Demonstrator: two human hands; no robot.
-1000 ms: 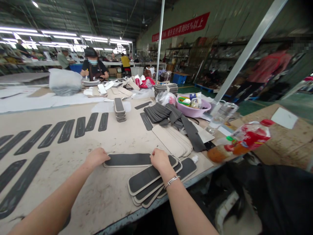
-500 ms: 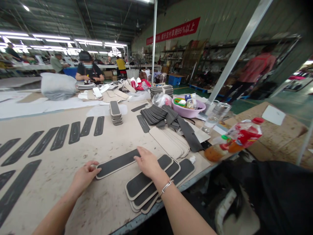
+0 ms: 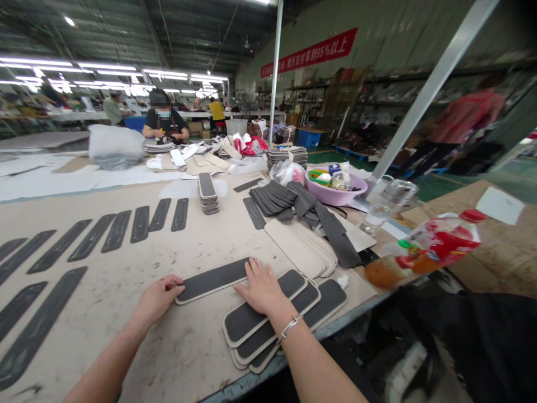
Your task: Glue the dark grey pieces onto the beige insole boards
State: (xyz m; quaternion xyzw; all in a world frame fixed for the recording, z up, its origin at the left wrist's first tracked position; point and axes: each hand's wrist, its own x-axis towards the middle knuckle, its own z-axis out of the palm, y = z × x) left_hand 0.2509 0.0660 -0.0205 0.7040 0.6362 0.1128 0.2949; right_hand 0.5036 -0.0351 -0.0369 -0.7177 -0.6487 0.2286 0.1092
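Note:
A long rounded panel (image 3: pixel 216 281), dark grey on top with a beige border, lies slantwise on the worktable. My left hand (image 3: pixel 161 296) pinches its left end between thumb and fingers. At the panel's right end, my right hand (image 3: pixel 262 286) lies flat with fingers spread, its fingertips touching the edge. Below that hand is a fanned pile of similar bordered panels (image 3: pixel 245 324), partly covered by my wrist and bracelet. Several dark strips with shiny smears (image 3: pixel 111 230) are laid out on the left side. Plain beige pieces (image 3: pixel 293 246) overlap beyond my right hand.
A small stack of bordered panels (image 3: pixel 207 193) stands farther back. Dark grey strips (image 3: pixel 272 198) heap beside a purple basin (image 3: pixel 335 193). Bottles (image 3: pixel 440 243) and a glass jar (image 3: pixel 373 215) line the right edge. A metal pole (image 3: pixel 432 89) rises there. A co-worker (image 3: pixel 165 120) sits opposite.
My right hand has flattened and its fingers have spread at the panel's end. My left hand keeps its pinch. The whole view has shifted slightly, moving things rightward in the picture.

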